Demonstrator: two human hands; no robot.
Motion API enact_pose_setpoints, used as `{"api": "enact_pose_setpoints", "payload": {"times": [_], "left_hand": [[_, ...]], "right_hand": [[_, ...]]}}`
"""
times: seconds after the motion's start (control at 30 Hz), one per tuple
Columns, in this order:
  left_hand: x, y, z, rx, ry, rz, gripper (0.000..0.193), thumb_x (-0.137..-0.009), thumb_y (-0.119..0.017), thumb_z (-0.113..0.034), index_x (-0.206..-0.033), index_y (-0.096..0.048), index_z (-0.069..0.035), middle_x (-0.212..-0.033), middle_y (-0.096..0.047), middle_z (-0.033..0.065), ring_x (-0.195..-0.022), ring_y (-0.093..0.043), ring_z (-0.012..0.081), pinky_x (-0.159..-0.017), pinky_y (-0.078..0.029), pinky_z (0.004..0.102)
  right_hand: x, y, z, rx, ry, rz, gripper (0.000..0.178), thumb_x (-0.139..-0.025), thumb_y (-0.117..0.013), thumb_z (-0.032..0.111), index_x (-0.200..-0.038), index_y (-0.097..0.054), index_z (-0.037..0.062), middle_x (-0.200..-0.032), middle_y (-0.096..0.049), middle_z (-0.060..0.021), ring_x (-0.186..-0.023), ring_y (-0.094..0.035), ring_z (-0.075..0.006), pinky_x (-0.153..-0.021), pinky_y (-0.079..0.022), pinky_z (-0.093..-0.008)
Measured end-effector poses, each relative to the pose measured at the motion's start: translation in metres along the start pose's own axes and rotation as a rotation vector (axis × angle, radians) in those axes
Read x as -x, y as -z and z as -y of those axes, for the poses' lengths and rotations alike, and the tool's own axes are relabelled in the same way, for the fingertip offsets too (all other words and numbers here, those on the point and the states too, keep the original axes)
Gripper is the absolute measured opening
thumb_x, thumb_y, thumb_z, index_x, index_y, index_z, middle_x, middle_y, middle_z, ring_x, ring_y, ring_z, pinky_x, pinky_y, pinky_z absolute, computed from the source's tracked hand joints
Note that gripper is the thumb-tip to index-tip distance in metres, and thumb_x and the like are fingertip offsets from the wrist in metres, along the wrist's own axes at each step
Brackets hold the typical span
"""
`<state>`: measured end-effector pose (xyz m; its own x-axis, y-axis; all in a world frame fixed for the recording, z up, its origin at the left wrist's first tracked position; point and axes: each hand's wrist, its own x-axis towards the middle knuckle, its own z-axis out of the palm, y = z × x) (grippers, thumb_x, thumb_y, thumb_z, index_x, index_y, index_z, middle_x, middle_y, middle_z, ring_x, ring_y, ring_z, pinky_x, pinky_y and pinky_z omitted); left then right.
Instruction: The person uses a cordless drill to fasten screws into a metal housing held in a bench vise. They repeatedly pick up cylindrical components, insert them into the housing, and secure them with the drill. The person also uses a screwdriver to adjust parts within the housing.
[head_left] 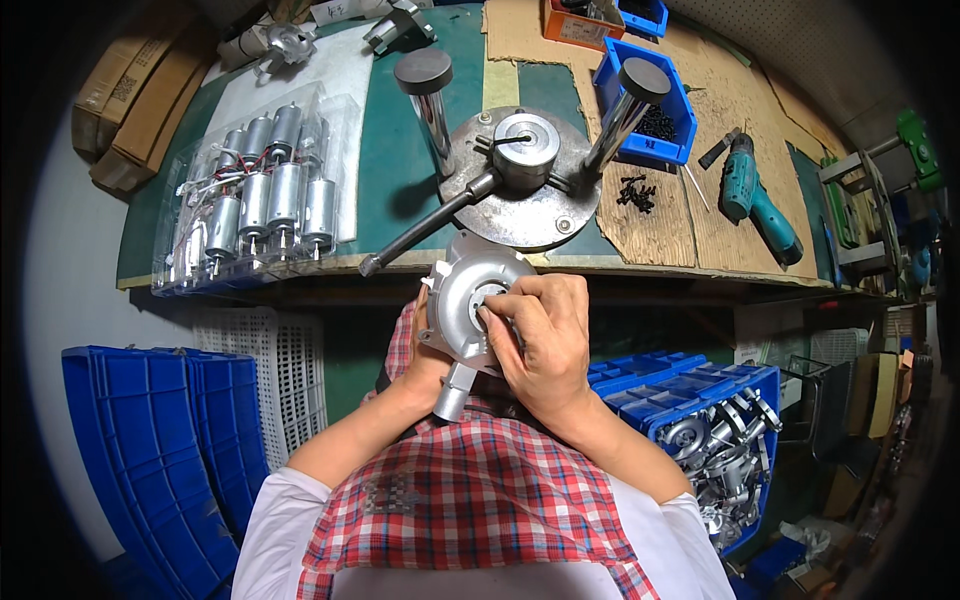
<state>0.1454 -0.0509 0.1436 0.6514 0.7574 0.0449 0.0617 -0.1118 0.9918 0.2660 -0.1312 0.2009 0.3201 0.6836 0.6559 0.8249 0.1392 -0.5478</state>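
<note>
In front of my chest is a round cast-metal housing (452, 298), silver-grey, with a short tube pointing down toward me. My left hand (428, 366) grips it from the left and beneath; most of those fingers are hidden behind it. The thumb and fingertips of my right hand (548, 335) are pinched together at the hub in the housing's centre. Whatever small thing they hold, if any, is covered by the fingers. Just beyond the housing, a steel fixture (505, 222) with two upright posts and a long lever handle (425, 228) stands on the bench.
Small motors (255, 200) with wires lie in a clear tray at left. Loose black screws (637, 193), a blue screw bin (677, 98) and a teal power drill (755, 195) are on cardboard at right. A blue crate (625, 402) by my right elbow holds more metal housings (735, 465).
</note>
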Motion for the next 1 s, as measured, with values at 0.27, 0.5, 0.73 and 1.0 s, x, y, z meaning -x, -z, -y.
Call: {"api": "enact_pose_setpoints", "payload": {"times": [0.27, 0.5, 0.73, 1.0], "left_hand": [[-0.001, 0.004, 0.013, -0.223, -0.058, 0.069, 0.036, -0.080, -0.078, -0.014, -0.110, -0.062, -0.004, -0.108, -0.064, 0.0071, -0.096, -0.062, 0.0181, -0.085, -0.052, 0.0333], [0.000, 0.003, 0.029, 0.032, 0.075, 0.123, 0.034, -0.089, -0.070, -0.010, -0.120, -0.058, -0.004, -0.113, -0.064, 0.0067, -0.101, -0.062, 0.0159, -0.087, -0.053, 0.0303], [-0.004, 0.006, 0.026, -0.063, 0.011, 0.123, 0.038, -0.087, -0.072, -0.011, -0.121, -0.057, -0.004, -0.114, -0.063, 0.0072, -0.101, -0.062, 0.0157, -0.086, -0.053, 0.0304], [-0.002, 0.011, 0.024, -0.002, 0.002, 0.072, 0.040, -0.085, -0.075, -0.012, -0.120, -0.058, -0.004, -0.113, -0.064, 0.0071, -0.099, -0.062, 0.0152, -0.085, -0.054, 0.0305]], "right_hand": [[0.006, 0.000, -0.006, 0.108, 0.125, 0.023, 0.025, -0.069, -0.075, 0.003, -0.093, -0.069, 0.0044, -0.094, -0.061, -0.0064, -0.090, -0.056, -0.0255, -0.076, -0.043, -0.0362], [0.001, 0.021, -0.018, 0.134, 0.196, 0.218, 0.035, -0.075, -0.068, 0.006, -0.109, -0.067, 0.0027, -0.106, -0.064, -0.0092, -0.096, -0.059, -0.0263, -0.083, -0.045, -0.0402], [-0.041, 0.059, -0.156, 0.449, -0.149, 0.008, 0.012, -0.083, -0.069, 0.003, -0.093, -0.063, 0.0020, -0.093, -0.060, -0.0162, -0.087, -0.061, -0.0366, -0.072, -0.051, -0.0434], [-0.060, 0.052, -0.156, 0.723, 0.009, 0.322, 0.015, -0.077, -0.070, 0.010, -0.082, -0.059, 0.0022, -0.089, -0.057, -0.0161, -0.085, -0.057, -0.0364, -0.073, -0.049, -0.0458]]}}
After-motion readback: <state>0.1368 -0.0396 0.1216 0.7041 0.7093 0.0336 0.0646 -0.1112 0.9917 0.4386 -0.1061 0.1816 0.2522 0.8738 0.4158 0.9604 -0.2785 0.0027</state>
